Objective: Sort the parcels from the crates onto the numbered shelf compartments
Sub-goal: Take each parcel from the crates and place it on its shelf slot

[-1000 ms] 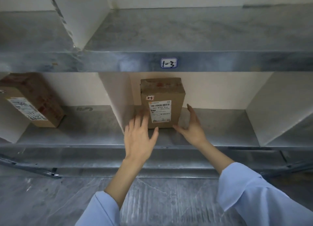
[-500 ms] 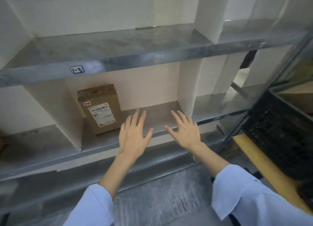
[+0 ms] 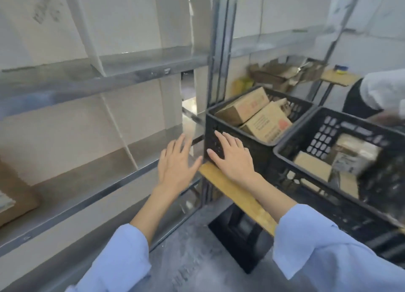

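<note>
Both my hands are empty, fingers spread and straight. My left hand (image 3: 176, 163) hovers in front of the metal shelf's (image 3: 105, 188) right end. My right hand (image 3: 232, 157) is in front of the near corner of a black crate (image 3: 258, 148) that holds several cardboard parcels (image 3: 264, 122). A second black crate (image 3: 328, 206) to the right holds more parcels (image 3: 312, 165). Both crates stand on a wooden bench (image 3: 236, 193). A brown parcel (image 3: 15, 195) shows at the shelf's far left edge.
White dividers (image 3: 119, 134) split the shelf into compartments. A metal upright (image 3: 220, 44) stands between shelf and crates. Another person's white sleeve (image 3: 385, 90) reaches over the right crate. Flattened cardboard (image 3: 282, 72) lies on a table behind. Grey floor (image 3: 197, 259) lies below.
My view has swung right from compartment 1-3 and the parcel left standing there to the crates. Both hands came away from the shelf, empty, and moved toward the left crate.
</note>
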`<state>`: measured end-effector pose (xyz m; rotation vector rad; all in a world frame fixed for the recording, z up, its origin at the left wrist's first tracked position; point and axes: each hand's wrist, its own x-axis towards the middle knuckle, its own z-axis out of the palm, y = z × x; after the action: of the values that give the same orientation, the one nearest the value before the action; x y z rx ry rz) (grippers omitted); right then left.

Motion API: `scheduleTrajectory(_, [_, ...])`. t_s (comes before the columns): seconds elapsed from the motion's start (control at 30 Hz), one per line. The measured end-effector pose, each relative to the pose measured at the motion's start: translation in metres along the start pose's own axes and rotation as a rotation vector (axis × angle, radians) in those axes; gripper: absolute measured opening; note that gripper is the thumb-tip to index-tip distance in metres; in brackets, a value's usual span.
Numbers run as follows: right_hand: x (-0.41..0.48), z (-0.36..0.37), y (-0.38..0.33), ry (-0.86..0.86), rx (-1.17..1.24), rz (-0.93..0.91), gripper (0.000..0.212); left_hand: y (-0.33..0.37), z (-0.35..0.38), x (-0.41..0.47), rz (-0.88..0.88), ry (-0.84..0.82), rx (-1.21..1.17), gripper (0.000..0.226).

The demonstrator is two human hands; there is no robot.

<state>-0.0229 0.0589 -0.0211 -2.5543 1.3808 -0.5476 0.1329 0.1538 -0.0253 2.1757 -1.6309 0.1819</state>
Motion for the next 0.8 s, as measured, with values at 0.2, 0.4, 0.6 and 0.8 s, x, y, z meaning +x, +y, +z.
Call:
scheduleTrajectory(0.2, [-0.019,-0.058,0.084,0.140,-0.051,0.133,0.066,0.103,0.025,0.037,0.210,-0.009,-0.060,0.068])
scheduleTrajectory(0.4, [-0.030,-0.088,0.173,0.199,-0.060,0.325,0.067,0.190,0.057,0.077,0.392,-0.045,-0.150,0.069])
scheduleTrajectory(0.6, [-0.030,-0.106,0.263,0.246,-0.048,0.533,0.067,0.269,0.099,0.123,0.550,-0.122,-0.257,0.070])
scheduleTrajectory(0.8, [-0.018,-0.113,0.334,0.261,-0.043,0.758,0.068,0.328,0.145,0.175,0.674,-0.179,-0.311,0.071])
